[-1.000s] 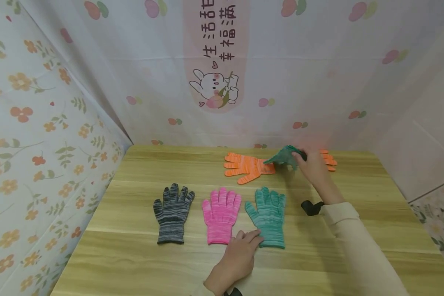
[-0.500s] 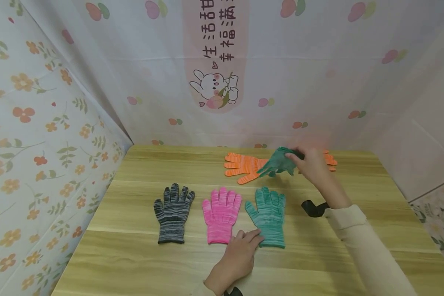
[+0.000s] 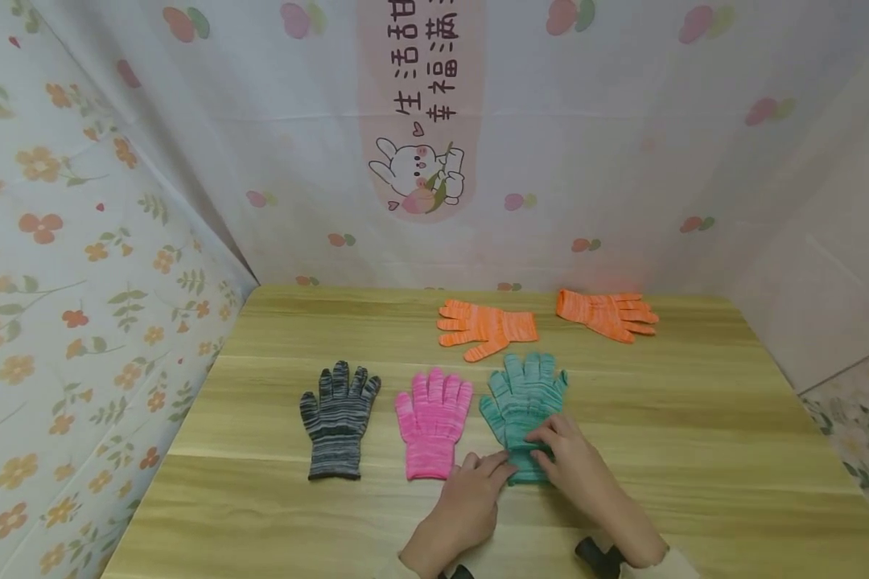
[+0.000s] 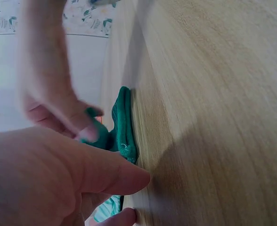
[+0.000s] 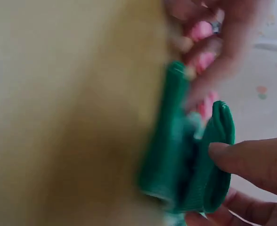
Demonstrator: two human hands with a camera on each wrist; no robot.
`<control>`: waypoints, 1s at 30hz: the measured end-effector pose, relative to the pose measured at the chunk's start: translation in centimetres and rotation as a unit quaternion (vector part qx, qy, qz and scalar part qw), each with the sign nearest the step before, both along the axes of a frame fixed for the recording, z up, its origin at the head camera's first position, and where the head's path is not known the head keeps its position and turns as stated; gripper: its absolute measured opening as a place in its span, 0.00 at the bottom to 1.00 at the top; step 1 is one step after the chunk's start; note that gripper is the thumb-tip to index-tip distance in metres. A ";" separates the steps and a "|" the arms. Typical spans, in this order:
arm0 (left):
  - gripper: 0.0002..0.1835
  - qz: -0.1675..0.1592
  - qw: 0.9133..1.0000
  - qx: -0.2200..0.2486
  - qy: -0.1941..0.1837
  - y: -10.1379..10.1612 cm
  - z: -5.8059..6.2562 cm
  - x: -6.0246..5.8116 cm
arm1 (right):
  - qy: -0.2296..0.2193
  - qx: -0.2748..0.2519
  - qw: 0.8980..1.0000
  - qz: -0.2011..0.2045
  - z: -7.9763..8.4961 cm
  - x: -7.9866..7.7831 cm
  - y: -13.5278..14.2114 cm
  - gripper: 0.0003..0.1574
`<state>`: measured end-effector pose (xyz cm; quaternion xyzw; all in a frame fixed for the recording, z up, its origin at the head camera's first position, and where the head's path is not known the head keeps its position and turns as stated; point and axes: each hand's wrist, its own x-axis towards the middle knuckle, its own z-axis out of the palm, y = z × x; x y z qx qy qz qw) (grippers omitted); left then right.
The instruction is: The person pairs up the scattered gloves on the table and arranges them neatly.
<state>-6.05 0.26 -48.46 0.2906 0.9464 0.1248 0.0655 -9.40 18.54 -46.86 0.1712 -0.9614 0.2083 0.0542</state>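
My right hand [image 3: 578, 466] pinches the cuff of a green knitted glove [image 3: 527, 396], its fingers pointing away from me. Beneath it lies a second green glove [image 3: 525, 473], mostly hidden except its cuff. In the right wrist view the held cuff [image 5: 218, 129] stands a little above the lower cuff [image 5: 163, 141], between thumb and fingers. My left hand [image 3: 465, 505] rests on the table with its fingertips at the left edge of the lower cuff. A pink glove [image 3: 434, 422] lies just left of the green pair, and a black-and-grey glove [image 3: 339, 422] farther left.
Two orange gloves lie at the back of the wooden table [image 3: 261, 515]: one orange glove [image 3: 485, 324] points left, the other orange glove [image 3: 608, 314] points right. A printed curtain [image 3: 297, 161] hangs behind the table, a flowered one [image 3: 80, 322] at the left.
My right hand has brought the green glove from above the orange gloves down toward me, onto the other green glove. The right orange glove is now uncovered. My left hand has stayed in place.
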 end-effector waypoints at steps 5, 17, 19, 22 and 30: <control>0.26 0.006 1.000 0.000 0.002 -0.1 -0.2 -0.1 | 0.011 -0.010 0.999 -0.029 -2.0 1.2 0.0 0.18; 0.24 -0.001 1.000 0.009 0.007 0.0 -0.1 -0.1 | 0.015 -0.070 0.995 -0.073 -1.2 0.9 0.2 0.09; 0.24 -0.002 1.000 0.012 0.011 -0.1 -0.2 -0.1 | 0.045 -0.096 0.991 -0.086 -0.7 0.6 0.4 0.09; 0.24 -0.003 1.000 0.019 0.012 -0.1 -0.2 -0.2 | 0.099 -0.124 0.983 -0.094 0.5 -0.1 0.7 0.10; 0.25 -0.003 1.000 0.014 0.020 -0.1 -0.3 0.0 | 0.154 -0.085 0.984 -0.024 2.6 -0.1 0.6 0.13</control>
